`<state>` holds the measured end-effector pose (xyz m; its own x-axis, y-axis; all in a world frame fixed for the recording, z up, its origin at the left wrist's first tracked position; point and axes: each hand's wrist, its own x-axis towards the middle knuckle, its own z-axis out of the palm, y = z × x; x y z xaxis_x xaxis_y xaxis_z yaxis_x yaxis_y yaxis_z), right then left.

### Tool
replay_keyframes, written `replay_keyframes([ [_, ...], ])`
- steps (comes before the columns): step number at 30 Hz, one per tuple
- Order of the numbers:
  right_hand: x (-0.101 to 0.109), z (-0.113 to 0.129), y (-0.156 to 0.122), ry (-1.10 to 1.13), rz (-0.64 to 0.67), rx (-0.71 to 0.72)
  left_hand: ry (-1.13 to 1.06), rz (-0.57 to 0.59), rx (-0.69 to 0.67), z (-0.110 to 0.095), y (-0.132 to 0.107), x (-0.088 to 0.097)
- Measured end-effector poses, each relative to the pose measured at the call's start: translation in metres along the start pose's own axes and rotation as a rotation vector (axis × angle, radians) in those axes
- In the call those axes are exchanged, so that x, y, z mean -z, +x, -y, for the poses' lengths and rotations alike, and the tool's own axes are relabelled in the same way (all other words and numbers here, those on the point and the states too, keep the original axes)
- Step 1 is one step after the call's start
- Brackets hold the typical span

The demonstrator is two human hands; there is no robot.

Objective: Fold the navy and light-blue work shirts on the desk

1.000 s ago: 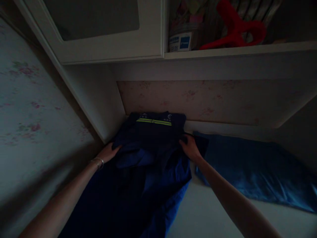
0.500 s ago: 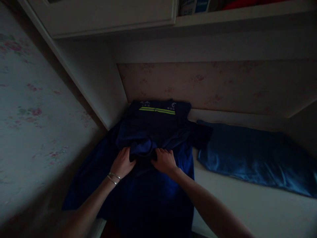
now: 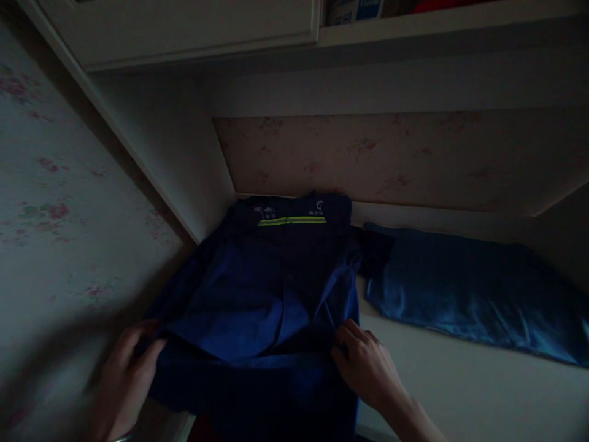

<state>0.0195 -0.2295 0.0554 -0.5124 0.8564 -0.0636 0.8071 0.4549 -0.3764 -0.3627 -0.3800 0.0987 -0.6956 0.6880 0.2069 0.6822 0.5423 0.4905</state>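
A dark blue garment [image 3: 257,301] with a yellow-green reflective stripe [image 3: 291,220] lies spread on a white bed surface [image 3: 460,387], its far end against the wall. My left hand [image 3: 124,380] grips the garment's near left edge, fingers curled round the cloth, and is blurred by motion. At the near right edge, my right hand [image 3: 363,362] pinches the fabric. Both hands hold a folded-over layer of the cloth stretched between them.
A shiny blue pillow [image 3: 464,294] lies to the right of the garment along the wall. A white cabinet [image 3: 184,31] and a shelf [image 3: 437,27] hang overhead. Floral wallpaper [image 3: 55,202] closes the left side. The room is dim.
Both hands moved from the garment's middle back toward me and apart to its near left and right edges, pulling a layer of cloth down. The garment now lies flatter and wider.
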Motion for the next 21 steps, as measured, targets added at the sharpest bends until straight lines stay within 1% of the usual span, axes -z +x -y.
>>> replay_keyframes([
  [1,-0.004,-0.002,0.003,-0.02,-0.043,-0.039,0.04,-0.022,-0.003,0.001,-0.002,-0.005],
  [2,-0.007,-0.002,0.007,-0.023,-0.086,-0.06,0.082,-0.057,-0.037,0.0,-0.004,-0.01],
  [3,-0.009,0.0,0.011,-0.01,-0.122,-0.051,0.129,-0.096,-0.109,-0.003,-0.006,-0.015],
  [4,-0.01,0.003,0.015,0.013,-0.146,-0.012,0.185,-0.122,-0.216,-0.007,-0.009,-0.021],
  [5,-0.011,0.008,0.019,0.034,-0.155,0.044,0.234,-0.109,-0.34,-0.012,-0.011,-0.027],
  [6,-0.012,0.014,0.023,0.044,-0.147,0.107,0.274,-0.054,-0.465,-0.017,-0.014,-0.033],
  [7,-0.013,0.019,0.027,0.036,-0.125,0.159,0.303,0.031,-0.571,-0.021,-0.016,-0.038],
  [8,-0.014,0.024,0.031,0.014,-0.094,0.192,0.324,0.127,-0.646,-0.024,-0.017,-0.044],
  [9,-0.015,0.026,0.035,-0.018,-0.062,0.204,0.334,0.215,-0.681,-0.026,-0.017,-0.047],
  [10,-0.016,0.027,0.038,-0.048,-0.035,0.2,0.332,0.279,-0.68,-0.026,-0.016,-0.049],
  [11,-0.016,0.025,0.04,-0.071,-0.013,0.192,0.316,0.305,-0.65,-0.025,-0.013,-0.049],
  [12,-0.016,0.022,0.04,-0.087,0.008,0.184,0.293,0.295,-0.596,-0.022,-0.009,-0.047],
  [15,-0.012,0.006,0.031,-0.085,0.065,0.173,0.242,0.17,-0.349,-0.011,0.005,-0.031],
  [16,-0.008,0.001,0.025,-0.044,0.075,0.174,0.236,0.134,-0.286,-0.008,0.008,-0.023],
  [17,-0.003,-0.005,0.017,0.031,0.074,0.171,0.23,0.114,-0.254,-0.005,0.011,-0.016],
  [18,0.003,-0.011,0.008,0.137,0.061,0.159,0.216,0.108,-0.256,-0.003,0.012,-0.01],
  [20,0.018,-0.024,-0.013,0.4,0.041,0.12,0.159,0.112,-0.322,0.001,0.014,0.001],
  [21,0.026,-0.032,-0.024,0.527,0.051,0.096,0.123,0.122,-0.357,0.004,0.016,0.005],
])
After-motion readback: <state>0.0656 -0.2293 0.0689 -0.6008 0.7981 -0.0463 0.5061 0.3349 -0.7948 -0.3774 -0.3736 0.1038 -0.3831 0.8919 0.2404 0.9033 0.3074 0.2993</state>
